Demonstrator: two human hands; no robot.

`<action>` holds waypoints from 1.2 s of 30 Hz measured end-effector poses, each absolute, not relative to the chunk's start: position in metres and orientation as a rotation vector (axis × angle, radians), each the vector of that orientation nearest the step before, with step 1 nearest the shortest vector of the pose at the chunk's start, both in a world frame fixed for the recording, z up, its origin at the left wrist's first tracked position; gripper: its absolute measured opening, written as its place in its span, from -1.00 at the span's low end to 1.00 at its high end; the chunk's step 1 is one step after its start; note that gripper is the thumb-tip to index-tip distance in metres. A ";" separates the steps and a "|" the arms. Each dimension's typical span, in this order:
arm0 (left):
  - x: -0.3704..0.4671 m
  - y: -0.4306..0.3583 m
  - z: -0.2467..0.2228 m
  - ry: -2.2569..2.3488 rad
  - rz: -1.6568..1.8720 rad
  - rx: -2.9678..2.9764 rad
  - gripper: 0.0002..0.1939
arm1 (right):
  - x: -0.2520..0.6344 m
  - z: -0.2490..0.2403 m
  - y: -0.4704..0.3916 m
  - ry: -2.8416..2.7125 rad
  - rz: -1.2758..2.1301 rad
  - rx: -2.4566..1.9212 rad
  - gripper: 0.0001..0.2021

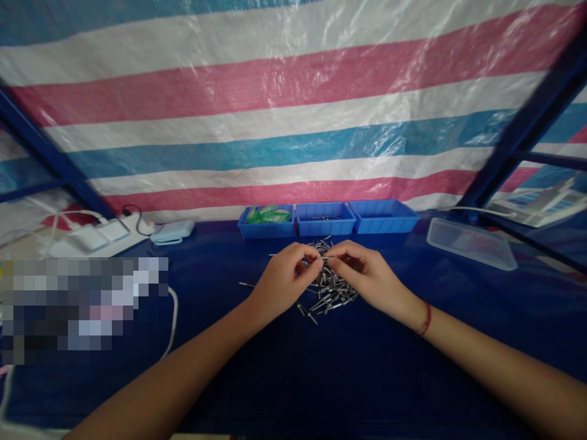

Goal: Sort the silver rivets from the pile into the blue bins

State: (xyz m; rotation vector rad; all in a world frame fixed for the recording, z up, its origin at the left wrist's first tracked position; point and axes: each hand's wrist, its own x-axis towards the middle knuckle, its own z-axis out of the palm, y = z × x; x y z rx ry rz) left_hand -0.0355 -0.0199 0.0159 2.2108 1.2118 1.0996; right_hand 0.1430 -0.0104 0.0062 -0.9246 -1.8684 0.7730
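Over a pile of silver blind rivets, my two hands meet at the fingertips. My left hand pinches one end of a thin metal blind rivet between thumb and forefinger. The other end is pinched by my right hand, which has a red cord around the wrist. The held rivet lies roughly level, and fingertips cover both its ends. Several loose rivets lie around the pile's edge, one of them left of my left hand.
Behind the pile stand three blue bins: the left bin holds green plastic, the middle bin a few thin metal pieces, beside the right bin. A translucent plastic tray lies right; a power strip and pale blue case left.
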 end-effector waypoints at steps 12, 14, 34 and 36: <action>-0.042 -0.014 0.009 1.286 1.012 2.355 -0.82 | 0.158 0.021 0.040 -1.867 0.082 -1.152 -0.75; -0.044 -0.013 0.008 1.241 0.925 2.445 -0.85 | 0.161 0.025 0.060 -1.865 -0.051 -1.261 -0.74; -0.038 -0.011 -0.004 1.049 0.841 2.751 -0.83 | 0.194 -0.008 0.036 -1.958 0.237 -1.349 -0.75; -0.038 -0.012 -0.003 1.040 0.869 2.744 -0.83 | 0.195 -0.012 0.036 -1.940 0.280 -1.360 -0.74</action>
